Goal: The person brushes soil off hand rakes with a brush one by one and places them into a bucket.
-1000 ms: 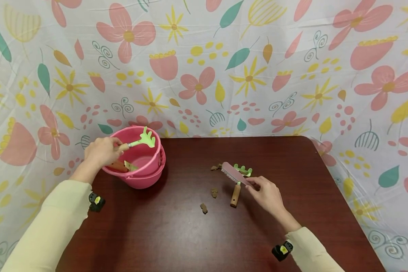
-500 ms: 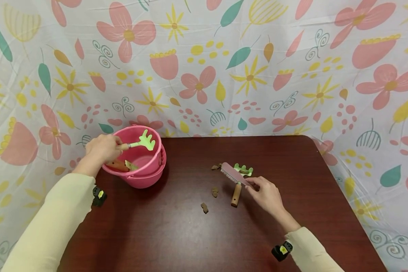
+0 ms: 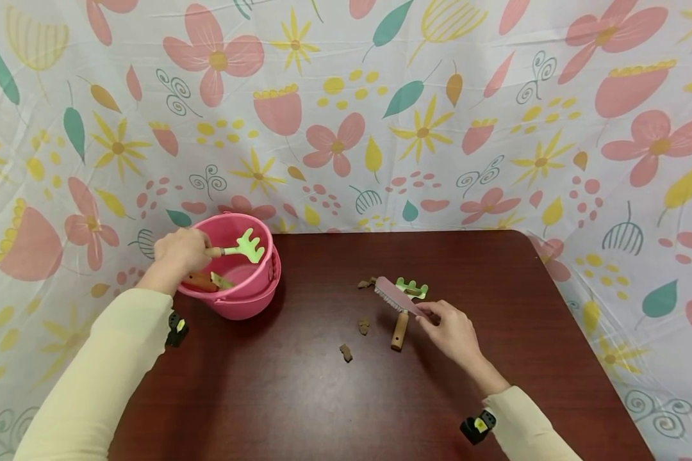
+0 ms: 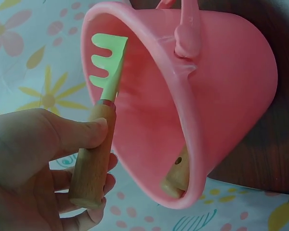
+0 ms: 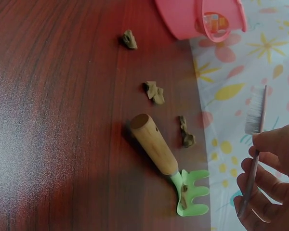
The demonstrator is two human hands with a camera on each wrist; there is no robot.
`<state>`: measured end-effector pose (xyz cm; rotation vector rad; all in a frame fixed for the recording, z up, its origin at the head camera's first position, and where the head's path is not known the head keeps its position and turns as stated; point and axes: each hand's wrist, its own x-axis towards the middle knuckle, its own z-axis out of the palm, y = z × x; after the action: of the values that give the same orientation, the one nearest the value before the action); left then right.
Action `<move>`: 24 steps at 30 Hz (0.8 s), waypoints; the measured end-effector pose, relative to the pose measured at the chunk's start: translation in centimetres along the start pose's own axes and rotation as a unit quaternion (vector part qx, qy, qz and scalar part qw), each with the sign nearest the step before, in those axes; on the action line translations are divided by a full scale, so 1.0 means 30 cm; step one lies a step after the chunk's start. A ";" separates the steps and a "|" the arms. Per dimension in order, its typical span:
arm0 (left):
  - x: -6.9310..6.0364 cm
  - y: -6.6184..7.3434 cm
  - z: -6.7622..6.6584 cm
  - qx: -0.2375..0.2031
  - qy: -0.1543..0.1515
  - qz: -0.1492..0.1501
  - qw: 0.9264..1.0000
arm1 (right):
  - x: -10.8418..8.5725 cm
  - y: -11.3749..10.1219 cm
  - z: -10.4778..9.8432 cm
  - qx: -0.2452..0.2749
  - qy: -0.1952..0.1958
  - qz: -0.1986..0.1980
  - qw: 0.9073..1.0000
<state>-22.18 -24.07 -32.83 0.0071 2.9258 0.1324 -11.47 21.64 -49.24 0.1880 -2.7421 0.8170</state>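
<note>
My left hand grips the wooden handle of a small green hand rake, its tines over the mouth of a pink bucket. Inside that bucket lies another wooden-handled tool, only partly seen. My right hand pinches a pink brush with white bristles, held above the table. Under the brush, a second green rake rests on the tabletop, with a brown bit on its head. Several brown clay-like crumbs lie to its left.
Another pink bucket appears nested beneath the first, at the left of the dark wooden table. A flower-printed cloth hangs behind the table and down its sides.
My left hand has shifted slightly right, and the rake's head has dipped lower over the bucket's opening. The right hand and the brush have stayed nearly still.
</note>
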 end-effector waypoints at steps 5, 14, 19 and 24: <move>0.006 0.004 0.013 0.013 -0.008 0.002 1.000 | 0.000 0.000 0.000 -0.003 0.004 -0.001 1.000; 0.010 0.006 0.032 0.030 -0.038 0.012 0.999 | -0.001 0.001 -0.003 -0.002 0.001 0.002 1.000; 0.005 0.009 0.037 0.036 -0.058 0.020 0.997 | -0.001 0.000 -0.005 -0.002 0.000 0.000 1.000; 0.006 0.014 0.045 0.044 -0.057 0.019 0.997 | -0.001 0.000 -0.007 -0.003 -0.002 0.004 1.000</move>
<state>-22.07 -23.54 -34.15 0.0820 2.8151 0.0085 -11.41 21.76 -49.08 0.1779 -2.7498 0.8112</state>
